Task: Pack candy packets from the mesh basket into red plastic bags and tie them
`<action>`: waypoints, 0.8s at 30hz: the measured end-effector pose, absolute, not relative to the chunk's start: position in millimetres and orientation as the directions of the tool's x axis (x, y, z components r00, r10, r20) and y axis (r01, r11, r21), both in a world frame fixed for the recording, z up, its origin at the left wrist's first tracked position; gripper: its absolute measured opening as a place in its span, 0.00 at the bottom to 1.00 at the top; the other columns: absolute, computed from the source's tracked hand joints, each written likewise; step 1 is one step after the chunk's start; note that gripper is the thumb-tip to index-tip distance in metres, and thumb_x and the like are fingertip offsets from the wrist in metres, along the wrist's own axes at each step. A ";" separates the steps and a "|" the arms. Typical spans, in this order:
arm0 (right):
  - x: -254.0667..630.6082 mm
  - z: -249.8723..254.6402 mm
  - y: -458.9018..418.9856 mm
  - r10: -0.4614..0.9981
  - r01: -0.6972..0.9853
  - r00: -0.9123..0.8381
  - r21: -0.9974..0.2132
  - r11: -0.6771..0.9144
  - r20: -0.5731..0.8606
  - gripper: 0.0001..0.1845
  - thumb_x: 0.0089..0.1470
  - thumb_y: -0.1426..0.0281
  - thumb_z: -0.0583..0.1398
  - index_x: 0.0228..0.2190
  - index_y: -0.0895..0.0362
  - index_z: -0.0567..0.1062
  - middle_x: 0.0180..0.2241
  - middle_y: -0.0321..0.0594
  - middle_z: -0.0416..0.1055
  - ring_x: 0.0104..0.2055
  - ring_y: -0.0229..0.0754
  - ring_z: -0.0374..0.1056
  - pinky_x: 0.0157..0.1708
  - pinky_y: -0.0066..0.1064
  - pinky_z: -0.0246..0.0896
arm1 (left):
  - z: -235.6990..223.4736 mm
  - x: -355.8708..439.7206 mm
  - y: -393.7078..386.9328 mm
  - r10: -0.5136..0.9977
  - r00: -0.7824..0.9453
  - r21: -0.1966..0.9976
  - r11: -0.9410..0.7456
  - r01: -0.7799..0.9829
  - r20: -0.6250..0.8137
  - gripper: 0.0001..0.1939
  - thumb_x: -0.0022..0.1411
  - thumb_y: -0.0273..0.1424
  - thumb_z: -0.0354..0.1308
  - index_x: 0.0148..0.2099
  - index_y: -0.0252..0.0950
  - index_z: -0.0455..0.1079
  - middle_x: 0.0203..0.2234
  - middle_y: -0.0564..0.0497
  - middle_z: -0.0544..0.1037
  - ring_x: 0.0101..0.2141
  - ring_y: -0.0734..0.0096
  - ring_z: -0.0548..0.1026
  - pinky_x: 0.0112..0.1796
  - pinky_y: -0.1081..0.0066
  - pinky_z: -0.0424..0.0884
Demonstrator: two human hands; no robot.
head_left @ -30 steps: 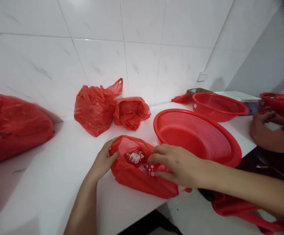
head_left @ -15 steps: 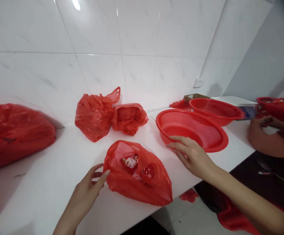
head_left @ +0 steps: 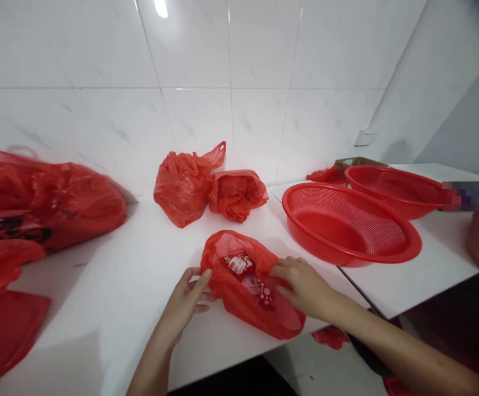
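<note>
Bag (head_left: 241, 308), right hand (head_left: 304, 287) back at rim, fingers curled, grip unclear, left hand (head_left: 185, 300) pinching opposite edge

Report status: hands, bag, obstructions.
Left hand at left rim of bag, right hand at right rim. Bag mouth open, packets showing inside. Strainer beyond, not blocking the mouth.
</note>
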State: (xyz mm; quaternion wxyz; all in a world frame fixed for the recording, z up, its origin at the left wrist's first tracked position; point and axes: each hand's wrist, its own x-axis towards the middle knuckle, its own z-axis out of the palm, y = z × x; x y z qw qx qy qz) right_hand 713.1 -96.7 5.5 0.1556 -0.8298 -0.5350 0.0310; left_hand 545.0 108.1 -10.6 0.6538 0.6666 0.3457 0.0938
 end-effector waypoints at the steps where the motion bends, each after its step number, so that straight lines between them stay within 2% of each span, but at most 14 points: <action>1: 714.0 13.8 -95.5 0.879 0.844 0.451 -0.397 -0.361 0.158 0.08 0.57 0.69 0.57 0.32 0.56 0.75 0.32 0.40 0.71 0.35 0.41 0.64 0.36 0.33 0.56 | -12.2 550.4 107.2 0.561 0.759 0.931 0.064 0.359 -0.331 0.24 0.54 0.53 0.57 0.42 0.40 0.63 0.34 0.49 0.78 0.34 0.63 0.77 0.34 0.67 0.68; 5: 725.4 55.4 -86.2 0.750 0.588 0.600 -0.789 -0.179 0.278 0.16 0.58 0.59 0.56 0.27 0.58 0.72 0.27 0.37 0.70 0.29 0.37 0.62 0.30 0.29 0.55 | -1.3 569.3 122.3 0.536 0.799 0.939 -0.033 0.342 -0.272 0.19 0.49 0.46 0.64 0.35 0.37 0.68 0.30 0.51 0.77 0.33 0.65 0.74 0.32 0.70 0.64; 8: 743.3 85.7 -75.4 0.583 0.350 0.736 -0.930 0.107 0.344 0.14 0.55 0.58 0.59 0.28 0.57 0.71 0.25 0.35 0.69 0.27 0.35 0.62 0.29 0.27 0.56 | 38.2 576.2 146.1 0.663 0.743 0.988 -0.031 0.149 -0.091 0.18 0.47 0.43 0.66 0.34 0.38 0.68 0.29 0.53 0.76 0.32 0.69 0.73 0.33 0.72 0.65; 10: 753.4 102.7 -67.5 0.459 0.261 0.803 -0.917 0.300 0.379 0.11 0.54 0.60 0.60 0.30 0.56 0.72 0.24 0.33 0.66 0.26 0.34 0.62 0.28 0.27 0.58 | 75.2 577.4 160.6 0.741 0.670 0.998 -0.056 -0.015 0.052 0.17 0.47 0.42 0.67 0.35 0.39 0.67 0.28 0.55 0.74 0.31 0.72 0.72 0.33 0.73 0.66; 12: 758.4 116.6 -60.4 0.460 0.229 0.798 -0.902 0.366 0.389 0.10 0.52 0.63 0.61 0.35 0.56 0.73 0.24 0.33 0.65 0.26 0.34 0.62 0.30 0.27 0.60 | 111.6 576.6 171.3 0.748 0.648 0.989 -0.093 -0.111 0.143 0.17 0.46 0.40 0.68 0.32 0.38 0.67 0.27 0.56 0.73 0.30 0.73 0.72 0.33 0.73 0.67; 15: 758.6 132.2 -54.6 0.549 0.267 0.725 -0.904 0.334 0.416 0.13 0.52 0.65 0.61 0.39 0.58 0.74 0.24 0.33 0.66 0.26 0.34 0.63 0.32 0.27 0.62 | 152.1 572.4 180.6 0.695 0.698 0.984 -0.100 -0.145 0.173 0.14 0.48 0.39 0.67 0.30 0.37 0.67 0.29 0.55 0.74 0.31 0.72 0.72 0.35 0.71 0.68; 17: 757.7 139.7 -53.7 0.542 0.335 0.698 -0.882 0.331 0.468 0.14 0.53 0.64 0.61 0.41 0.57 0.73 0.25 0.33 0.66 0.27 0.34 0.64 0.33 0.28 0.63 | 166.9 567.9 183.6 0.681 0.710 0.983 -0.116 -0.141 0.182 0.13 0.51 0.39 0.65 0.31 0.37 0.68 0.28 0.54 0.74 0.31 0.72 0.72 0.35 0.70 0.69; 22: 758.8 154.6 -51.3 0.606 0.459 0.609 -0.851 0.256 0.511 0.11 0.53 0.64 0.62 0.34 0.59 0.75 0.29 0.38 0.71 0.30 0.35 0.67 0.35 0.29 0.64 | 173.8 554.9 182.3 0.672 0.726 0.986 -0.155 -0.054 0.145 0.13 0.55 0.39 0.62 0.29 0.35 0.68 0.22 0.54 0.72 0.28 0.73 0.70 0.36 0.69 0.68; 24: 758.2 161.7 -48.3 0.610 0.487 0.594 -0.838 0.246 0.524 0.11 0.54 0.64 0.61 0.36 0.59 0.76 0.28 0.38 0.71 0.29 0.35 0.67 0.33 0.28 0.63 | 169.8 551.2 179.8 0.677 0.725 0.990 -0.131 -0.056 0.130 0.13 0.55 0.39 0.62 0.30 0.35 0.68 0.22 0.55 0.71 0.28 0.74 0.70 0.37 0.69 0.68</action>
